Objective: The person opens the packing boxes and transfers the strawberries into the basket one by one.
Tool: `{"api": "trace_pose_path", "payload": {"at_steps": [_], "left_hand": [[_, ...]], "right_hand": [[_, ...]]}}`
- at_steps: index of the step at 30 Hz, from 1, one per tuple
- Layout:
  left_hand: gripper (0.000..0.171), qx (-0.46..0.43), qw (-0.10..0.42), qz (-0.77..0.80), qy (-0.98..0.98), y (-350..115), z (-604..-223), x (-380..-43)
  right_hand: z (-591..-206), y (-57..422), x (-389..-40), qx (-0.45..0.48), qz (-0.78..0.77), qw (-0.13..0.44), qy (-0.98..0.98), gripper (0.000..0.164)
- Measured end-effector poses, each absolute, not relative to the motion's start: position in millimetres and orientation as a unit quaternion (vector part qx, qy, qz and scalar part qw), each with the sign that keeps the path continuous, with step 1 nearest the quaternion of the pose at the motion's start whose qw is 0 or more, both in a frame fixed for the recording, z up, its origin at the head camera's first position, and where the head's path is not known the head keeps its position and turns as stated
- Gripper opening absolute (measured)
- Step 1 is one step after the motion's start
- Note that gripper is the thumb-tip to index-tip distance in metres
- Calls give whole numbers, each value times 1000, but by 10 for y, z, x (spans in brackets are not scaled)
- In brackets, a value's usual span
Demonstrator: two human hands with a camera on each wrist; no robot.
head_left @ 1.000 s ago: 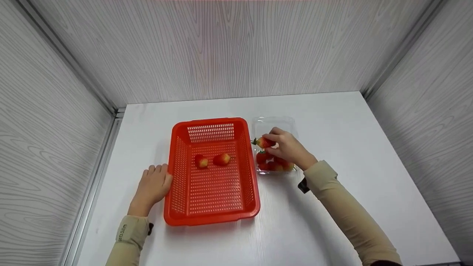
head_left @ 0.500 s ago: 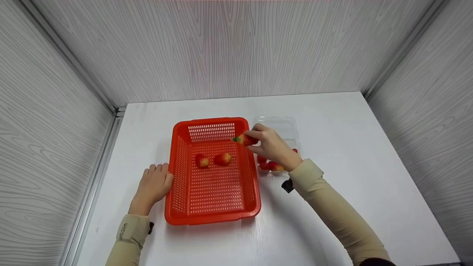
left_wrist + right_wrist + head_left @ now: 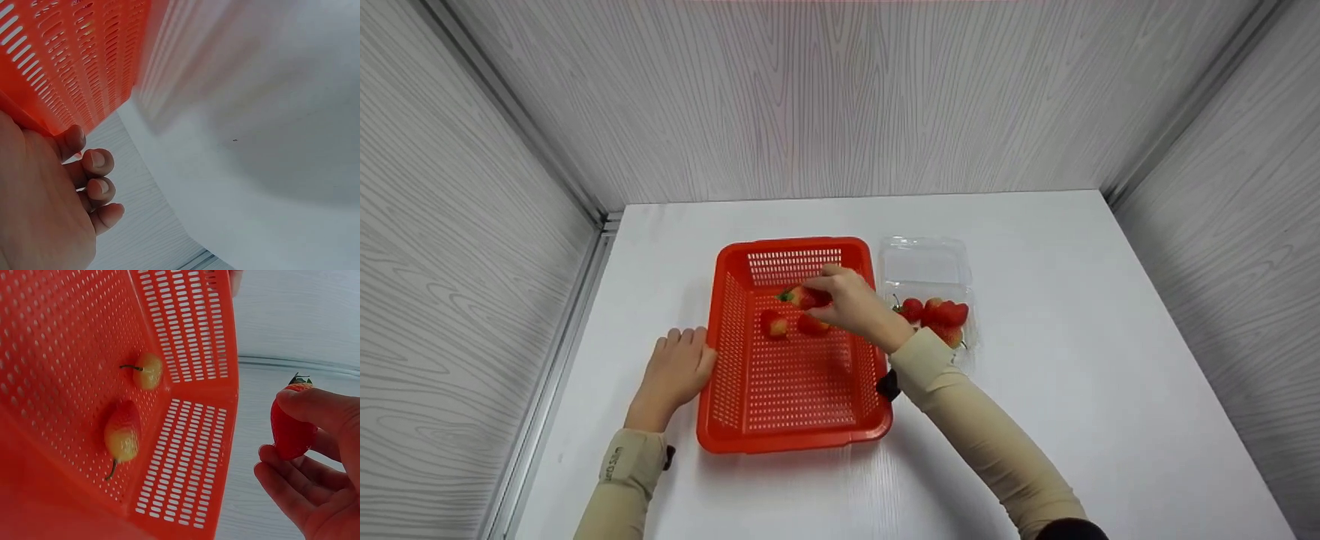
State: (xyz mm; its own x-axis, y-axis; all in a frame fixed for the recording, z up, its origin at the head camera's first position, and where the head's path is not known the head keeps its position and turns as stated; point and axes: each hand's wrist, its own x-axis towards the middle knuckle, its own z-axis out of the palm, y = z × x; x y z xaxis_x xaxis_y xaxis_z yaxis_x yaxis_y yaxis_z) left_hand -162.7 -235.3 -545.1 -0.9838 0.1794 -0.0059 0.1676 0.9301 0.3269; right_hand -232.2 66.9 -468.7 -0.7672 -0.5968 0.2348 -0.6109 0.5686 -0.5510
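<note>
In the head view my right hand [image 3: 851, 304] reaches over the red plastic basket [image 3: 795, 440], pinching a strawberry [image 3: 802, 298] between thumb and fingers. Its green leafy top points left, away from the palm. The right wrist view shows this strawberry [image 3: 292, 426] held above the basket's rim. Two more strawberries, one [image 3: 122, 433] red with a pale yellow top and one [image 3: 148, 372] showing its yellow stem end, lie on the basket floor. My left hand [image 3: 679, 371] holds the basket's left rim; the left wrist view shows its curled fingers [image 3: 98, 160] outside the wall, thumb hidden.
Right of the basket stands a clear plastic clamshell box [image 3: 926, 262], its far half bare. Several strawberries [image 3: 945, 315] sit in its near half, partly behind the right sleeve. The white table [image 3: 1072, 337] is bordered by wood-grain panels [image 3: 840, 105] at the back and sides.
My right hand has carried the strawberry left from over the clear box to over the basket. The left hand stays at the rim.
</note>
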Motion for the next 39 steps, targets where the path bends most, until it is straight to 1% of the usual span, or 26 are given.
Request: {"api": "trace_pose_path", "payload": {"at_steps": [2, 10, 17, 23, 26, 30, 33, 39], "left_hand": [[23, 88, 19, 164, 982, -2351, -5450, -1630], [25, 87, 16, 157, 984, -2337, -5430, -1642], [26, 87, 15, 147, 985, -2336, -5443, -1647], [25, 86, 11, 142, 986, -2335, -5447, -1624], [26, 84, 18, 142, 986, -2330, -5448, -1616], [28, 84, 21, 134, 987, -2332, -5441, -1613], [30, 87, 15, 126, 988, -2336, -5429, -1610], [31, 95, -5, 113, 989, -2331, -5404, -1600]], "right_hand": [[-4722, 583, -2311, 339, 309, -1, -888, 35], [-4911, 304, -2257, 326, 277, -83, -900, 29], [-5155, 171, -2218, 301, 246, -145, -910, 9], [-5380, 148, -2169, 304, 236, -176, -906, 8], [-5464, 142, -2163, 301, 215, -181, -911, 8], [-5515, 116, -2167, 302, 186, -178, -918, 12], [-5523, 90, -2162, 311, 171, -174, -919, 16], [-5545, 53, -2157, 339, 132, -151, -919, 18]]}}
